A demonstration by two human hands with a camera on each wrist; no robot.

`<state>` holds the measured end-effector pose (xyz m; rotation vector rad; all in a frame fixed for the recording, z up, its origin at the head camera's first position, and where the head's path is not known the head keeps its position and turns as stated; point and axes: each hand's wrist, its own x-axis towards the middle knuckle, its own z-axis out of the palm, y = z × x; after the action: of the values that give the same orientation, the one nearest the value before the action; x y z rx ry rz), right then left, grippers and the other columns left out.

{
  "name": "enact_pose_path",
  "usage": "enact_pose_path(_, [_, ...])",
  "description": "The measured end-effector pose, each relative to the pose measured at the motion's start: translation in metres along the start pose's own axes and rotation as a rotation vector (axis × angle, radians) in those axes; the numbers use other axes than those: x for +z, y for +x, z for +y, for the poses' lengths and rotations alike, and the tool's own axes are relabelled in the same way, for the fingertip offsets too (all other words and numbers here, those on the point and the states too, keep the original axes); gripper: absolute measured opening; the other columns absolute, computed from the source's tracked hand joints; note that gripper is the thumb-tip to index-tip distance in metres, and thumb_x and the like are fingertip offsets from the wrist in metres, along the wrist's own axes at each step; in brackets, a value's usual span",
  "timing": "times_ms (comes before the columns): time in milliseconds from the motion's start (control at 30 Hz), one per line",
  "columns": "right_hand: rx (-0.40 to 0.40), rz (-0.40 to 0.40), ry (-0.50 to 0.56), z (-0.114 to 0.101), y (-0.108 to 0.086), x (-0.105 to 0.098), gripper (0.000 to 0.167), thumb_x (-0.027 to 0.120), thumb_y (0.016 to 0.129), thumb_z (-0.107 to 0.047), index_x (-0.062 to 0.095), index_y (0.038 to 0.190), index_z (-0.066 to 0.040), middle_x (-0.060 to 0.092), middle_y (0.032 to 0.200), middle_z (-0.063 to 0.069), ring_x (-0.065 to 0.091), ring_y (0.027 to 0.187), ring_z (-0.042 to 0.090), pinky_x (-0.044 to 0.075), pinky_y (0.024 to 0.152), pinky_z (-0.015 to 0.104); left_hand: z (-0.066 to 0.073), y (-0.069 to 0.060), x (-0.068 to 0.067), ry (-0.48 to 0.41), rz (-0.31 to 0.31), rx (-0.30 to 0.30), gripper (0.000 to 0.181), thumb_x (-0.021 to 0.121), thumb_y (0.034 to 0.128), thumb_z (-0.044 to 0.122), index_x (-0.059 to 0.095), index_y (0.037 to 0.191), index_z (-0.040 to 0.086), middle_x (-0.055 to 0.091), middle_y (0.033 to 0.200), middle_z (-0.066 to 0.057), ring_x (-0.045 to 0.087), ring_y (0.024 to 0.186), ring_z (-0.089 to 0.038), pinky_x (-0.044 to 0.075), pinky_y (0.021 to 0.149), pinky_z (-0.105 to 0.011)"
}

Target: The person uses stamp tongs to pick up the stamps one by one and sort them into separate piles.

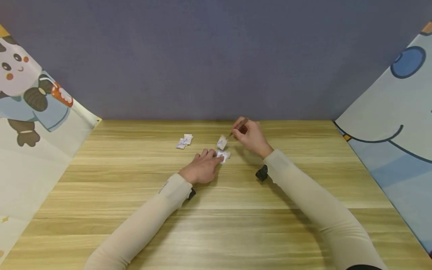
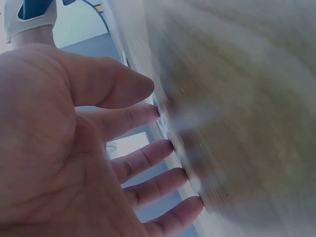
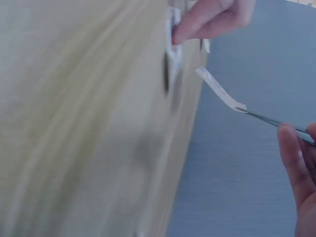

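My right hand (image 1: 253,139) pinches a pair of tweezers (image 1: 241,123), brown at its upper part in the head view. The tweezers' tips grip the corner of a small white paper piece (image 1: 221,143) with bluish print. In the right wrist view that paper piece (image 3: 219,90) hangs above the tabletop, slightly curved. My left hand (image 1: 203,168) rests on the table, and its index finger touches other small printed pieces (image 1: 225,154) just below the lifted one. Seen from the left wrist, the fingers (image 2: 148,157) are extended with their tips against the surface; the thumb stands apart.
Two overlapping printed pieces (image 1: 185,141) lie on the wood-grain table (image 1: 135,210), left of the hands. A grey-blue panel (image 1: 216,60) rises behind the table. Cartoon-printed walls (image 1: 378,112) flank both sides.
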<state>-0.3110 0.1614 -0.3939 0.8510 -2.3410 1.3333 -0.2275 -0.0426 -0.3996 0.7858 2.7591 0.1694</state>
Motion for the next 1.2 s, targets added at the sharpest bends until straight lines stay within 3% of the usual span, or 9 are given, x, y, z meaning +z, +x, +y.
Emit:
enact_pose_path(167, [-0.050,0.023,0.010,-0.004,0.007,-0.002,0.004,0.065,0.088,-0.006,0.063,0.086,-0.008,0.066,0.070,0.005,0.063,0.057,0.025,0.048,0.047,0.027,-0.005,-0.002,-0.001,-0.034,0.018,-0.012,0.053,0.051,0.0946,0.016,0.038,0.146,0.016,0.035,0.139,-0.007,0.032,0.121,-0.023,0.033,0.093,-0.042])
enact_pose_path(267, [-0.066,0.028,0.006,-0.006,0.012,-0.001,0.003,0.066,0.088,-0.007,0.064,0.086,-0.007,0.065,0.070,0.003,0.062,0.056,0.023,0.048,0.048,0.026,-0.011,-0.005,-0.004,-0.050,0.044,-0.037,0.053,0.051,0.0942,0.015,0.038,0.146,0.015,0.034,0.141,-0.009,0.031,0.123,-0.025,0.033,0.095,-0.045])
enact_pose_path(433, [-0.067,0.053,0.000,-0.008,0.021,0.009,0.004,0.066,0.088,-0.009,0.064,0.086,-0.006,0.064,0.070,-0.002,0.060,0.056,0.012,0.048,0.049,0.026,-0.027,-0.012,-0.012,-0.051,0.108,-0.104,0.054,0.052,0.0941,0.019,0.037,0.146,0.012,0.032,0.142,-0.012,0.031,0.125,-0.030,0.033,0.096,-0.048])
enact_pose_path(633, [-0.024,0.085,0.057,-0.008,0.035,0.028,0.007,0.067,0.087,-0.006,0.062,0.085,-0.011,0.065,0.069,0.000,0.061,0.056,0.014,0.048,0.049,0.027,-0.047,-0.020,-0.021,-0.056,0.148,-0.216,0.056,0.050,0.0937,0.020,0.035,0.147,0.009,0.031,0.143,-0.014,0.030,0.125,-0.031,0.033,0.092,-0.047])
enact_pose_path(933, [0.066,-0.002,0.129,-0.013,0.059,0.061,0.008,0.066,0.087,-0.005,0.061,0.084,-0.011,0.064,0.073,0.006,0.063,0.061,0.022,0.051,0.053,0.028,-0.068,-0.025,-0.021,-0.048,0.170,-0.315,0.052,0.045,0.0962,0.018,0.036,0.145,0.006,0.034,0.145,-0.013,0.027,0.131,-0.031,0.025,0.093,-0.052])
enact_pose_path(1200, [0.105,-0.129,0.187,-0.021,0.075,0.088,0.005,0.065,0.088,-0.004,0.061,0.086,-0.007,0.065,0.078,0.017,0.064,0.065,0.026,0.053,0.057,0.031,-0.076,-0.027,-0.022,-0.097,0.168,-0.326,0.051,0.040,0.0966,0.013,0.033,0.146,0.002,0.035,0.145,-0.015,0.034,0.131,-0.030,0.028,0.099,-0.052])
